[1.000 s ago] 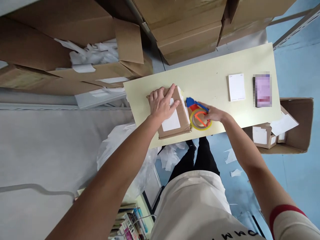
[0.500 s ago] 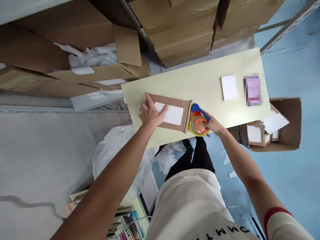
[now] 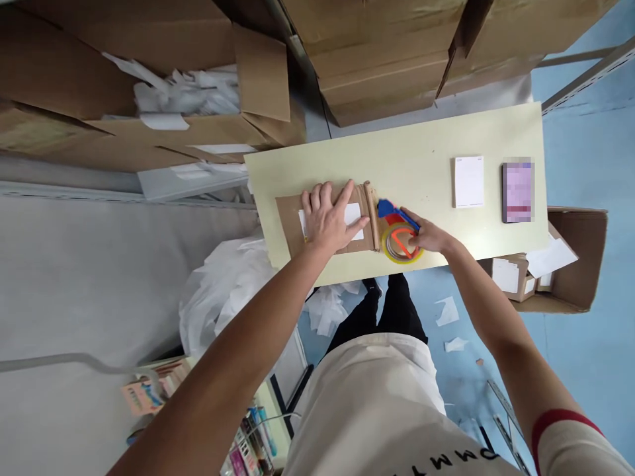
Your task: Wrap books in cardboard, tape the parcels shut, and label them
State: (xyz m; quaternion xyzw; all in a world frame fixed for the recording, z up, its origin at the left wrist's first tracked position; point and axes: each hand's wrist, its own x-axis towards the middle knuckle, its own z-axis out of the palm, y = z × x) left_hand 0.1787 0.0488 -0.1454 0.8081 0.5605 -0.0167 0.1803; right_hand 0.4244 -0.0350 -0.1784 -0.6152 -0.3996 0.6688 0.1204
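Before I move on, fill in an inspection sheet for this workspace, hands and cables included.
Surface: pale table, white pad and blurred purple item toward its right end.
Things in use: cardboard package with white label; tape dispenser beside its right edge.
Clutter: paper scraps on the blue floor.
Left hand: spread on the package.
Right hand: gripping the tape dispenser.
Cables: grey cord or hose at lower left.
Surroundings: large cartons beyond the table, open box at right, books at lower left.

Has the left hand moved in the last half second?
Yes: the left hand has moved rightward in the view, farther from the left end of the table.
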